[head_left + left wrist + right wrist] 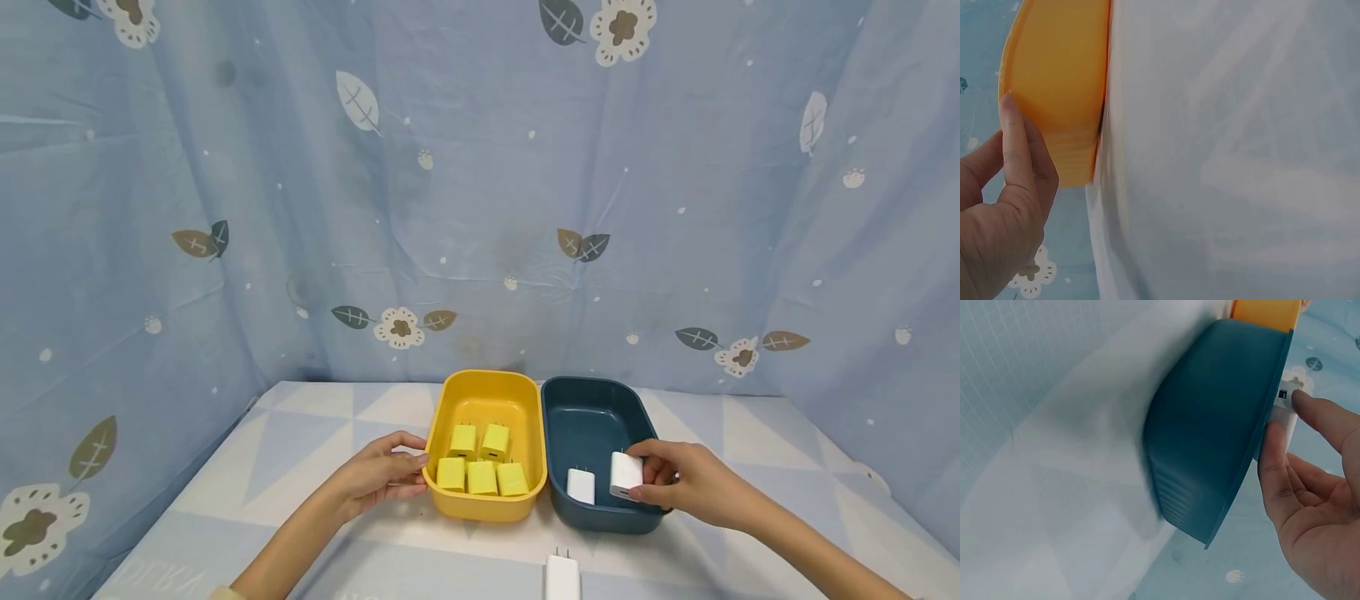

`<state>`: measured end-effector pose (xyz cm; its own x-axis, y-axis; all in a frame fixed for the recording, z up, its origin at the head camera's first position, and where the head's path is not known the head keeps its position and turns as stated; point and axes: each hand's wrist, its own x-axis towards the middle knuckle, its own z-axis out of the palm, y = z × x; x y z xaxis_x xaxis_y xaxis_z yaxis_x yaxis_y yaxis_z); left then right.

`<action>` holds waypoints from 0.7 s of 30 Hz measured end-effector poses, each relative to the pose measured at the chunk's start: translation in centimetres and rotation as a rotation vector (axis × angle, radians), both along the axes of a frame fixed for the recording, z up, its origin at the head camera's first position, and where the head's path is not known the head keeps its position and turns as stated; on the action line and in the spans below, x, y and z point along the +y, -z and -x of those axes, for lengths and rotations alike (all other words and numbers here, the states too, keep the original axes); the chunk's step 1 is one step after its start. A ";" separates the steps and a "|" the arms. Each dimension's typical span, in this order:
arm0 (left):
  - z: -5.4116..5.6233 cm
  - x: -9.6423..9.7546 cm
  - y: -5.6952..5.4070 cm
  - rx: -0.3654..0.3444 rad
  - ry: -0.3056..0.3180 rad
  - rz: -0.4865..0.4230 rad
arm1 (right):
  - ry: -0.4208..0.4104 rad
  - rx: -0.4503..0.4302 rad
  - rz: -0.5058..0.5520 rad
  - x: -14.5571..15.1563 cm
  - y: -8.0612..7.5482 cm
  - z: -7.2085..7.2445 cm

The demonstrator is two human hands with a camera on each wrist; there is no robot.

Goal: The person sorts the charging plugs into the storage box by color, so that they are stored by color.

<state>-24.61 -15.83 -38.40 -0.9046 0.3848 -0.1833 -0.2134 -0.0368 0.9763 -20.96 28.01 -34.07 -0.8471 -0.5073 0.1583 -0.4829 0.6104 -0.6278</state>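
My right hand (693,483) pinches a white charger plug (626,475) between thumb and fingers, over the near right part of the dark blue bin (592,396). The right wrist view shows the port of the held charger plug (1283,395) beside the bin's rim. Another white charger plug (581,486) sits inside that bin near its front. At the left, my left hand (382,475) holds the rim of the yellow bin (491,392), fingertips right at its edge. Several yellow charger plugs (482,477) stand in the yellow bin, prongs upward.
A third white charger plug (562,577) lies on the patterned tablecloth (300,433) in front of the bins, its prongs toward them. Both bins stand side by side near the table's back. A blue floral curtain (480,192) encloses the back and sides.
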 end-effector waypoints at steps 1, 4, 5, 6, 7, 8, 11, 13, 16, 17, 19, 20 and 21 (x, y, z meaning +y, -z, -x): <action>0.0 0.0 0.0 0.001 0.001 0.000 | 0.001 -0.008 -0.002 0.0 0.0 0.1; 0.0 0.0 0.0 0.004 0.007 0.000 | 0.006 -0.036 -0.013 -0.1 0.1 0.6; 0.0 0.0 -0.1 0.004 0.008 0.000 | 0.010 -0.042 -0.020 -0.1 0.1 0.7; 0.1 0.0 0.0 0.004 0.008 -0.001 | 0.015 -0.049 -0.024 -0.1 0.1 0.8; 0.1 0.0 -0.1 0.004 0.007 -0.001 | 0.018 -0.055 -0.030 -0.2 0.2 1.0; 0.1 0.0 0.0 0.003 0.005 -0.001 | 0.019 -0.055 -0.038 -0.2 0.2 1.1; 0.0 0.0 0.0 0.000 0.001 0.000 | 0.021 -0.048 -0.065 -0.4 0.4 1.4; 0.0 0.0 0.0 -0.001 0.001 0.001 | 0.015 -0.039 -0.081 -0.4 0.6 1.5; 0.1 0.0 0.0 -0.002 0.003 0.003 | 0.011 -0.007 -0.112 -0.6 0.8 1.7; 0.1 0.0 0.0 -0.003 0.004 0.003 | 0.013 0.005 -0.118 -0.6 0.8 1.7; 0.1 0.0 0.0 -0.004 0.004 0.001 | 0.011 0.023 -0.128 -0.7 0.9 1.8; 0.0 0.0 -0.1 -0.004 0.003 0.001 | 0.010 0.029 -0.129 -0.7 0.9 1.9; 0.0 0.0 -0.1 -0.004 0.003 0.000 | 0.010 0.024 -0.125 -0.7 0.9 1.9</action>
<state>-24.64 -15.79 -38.33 -0.9027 0.3873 -0.1872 -0.2178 -0.0361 0.9753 -22.82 27.28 -34.93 -0.8488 -0.5161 0.1148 -0.4906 0.6879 -0.5350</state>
